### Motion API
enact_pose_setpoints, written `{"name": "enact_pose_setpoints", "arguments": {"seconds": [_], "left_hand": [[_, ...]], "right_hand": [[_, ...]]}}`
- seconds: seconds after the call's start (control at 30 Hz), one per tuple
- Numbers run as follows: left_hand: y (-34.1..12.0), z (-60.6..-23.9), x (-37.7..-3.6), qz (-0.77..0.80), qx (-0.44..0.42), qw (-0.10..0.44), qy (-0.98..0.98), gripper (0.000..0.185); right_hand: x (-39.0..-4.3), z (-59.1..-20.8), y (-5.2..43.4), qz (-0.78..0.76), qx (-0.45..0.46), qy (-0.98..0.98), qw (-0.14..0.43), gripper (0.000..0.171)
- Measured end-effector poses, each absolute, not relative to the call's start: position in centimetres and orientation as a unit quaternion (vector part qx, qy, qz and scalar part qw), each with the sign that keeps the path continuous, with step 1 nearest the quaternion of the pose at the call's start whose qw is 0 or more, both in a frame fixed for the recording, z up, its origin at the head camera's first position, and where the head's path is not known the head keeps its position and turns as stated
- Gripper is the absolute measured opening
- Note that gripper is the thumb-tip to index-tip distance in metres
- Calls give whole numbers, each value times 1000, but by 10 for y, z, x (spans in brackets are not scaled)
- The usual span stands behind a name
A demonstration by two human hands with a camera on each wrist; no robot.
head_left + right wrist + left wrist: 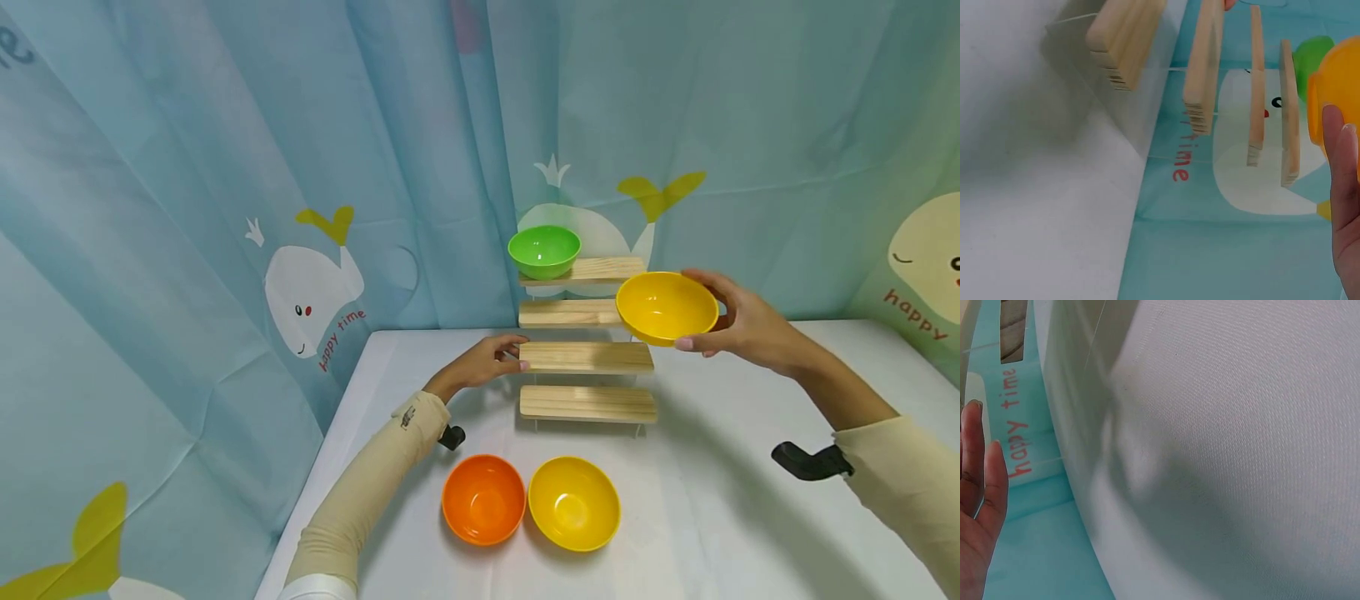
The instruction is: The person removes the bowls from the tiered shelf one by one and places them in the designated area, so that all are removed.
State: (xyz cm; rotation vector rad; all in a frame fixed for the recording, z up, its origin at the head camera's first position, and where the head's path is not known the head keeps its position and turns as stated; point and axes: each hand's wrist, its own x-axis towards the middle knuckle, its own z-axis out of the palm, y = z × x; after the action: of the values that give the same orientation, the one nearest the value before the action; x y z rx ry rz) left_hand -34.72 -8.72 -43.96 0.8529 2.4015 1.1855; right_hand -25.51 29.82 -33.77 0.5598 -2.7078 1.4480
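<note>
Soft shadows (761, 500) cross the brightly lit white table (697, 554).

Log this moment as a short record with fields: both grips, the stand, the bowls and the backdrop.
Right grip: holds a raised yellow bowl by its right side
Left grip: at the left end of the second tier from the bottom
Wooden stand: four tiers
Top tier: green bowl, left end
Table: orange bowl, left of another yellow bowl
Backdrop: blue curtain, whale prints
</note>
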Motion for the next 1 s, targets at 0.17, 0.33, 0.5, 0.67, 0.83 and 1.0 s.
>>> {"name": "enact_pose_setpoints", "arguments": {"seconds": [0.17, 0.33, 0.5, 0.67, 0.83, 1.0], "left_hand": [[-88, -440, -347, 421, 298, 167, 840, 54], [-88, -435, -343, 414, 298, 165, 844, 54], [-87, -436, -344, 413, 297, 167, 845, 54], [-88, -442, -348, 419, 298, 163, 842, 54], [-88, -441, -347, 418, 298, 161, 843, 54], [-88, -441, -347, 414, 297, 158, 846, 54]], "right_hand": [[-245, -344, 300, 470, 185, -863, 1, 94], [-235, -354, 302, 467, 188, -864, -8, 93], [-225, -364, 304, 455, 191, -870, 0, 93], [-214, -374, 306, 464, 205, -862, -10, 93], [-203, -383, 309, 457, 213, -863, -13, 93], [-194, -393, 313, 459, 230, -858, -24, 93]]}}
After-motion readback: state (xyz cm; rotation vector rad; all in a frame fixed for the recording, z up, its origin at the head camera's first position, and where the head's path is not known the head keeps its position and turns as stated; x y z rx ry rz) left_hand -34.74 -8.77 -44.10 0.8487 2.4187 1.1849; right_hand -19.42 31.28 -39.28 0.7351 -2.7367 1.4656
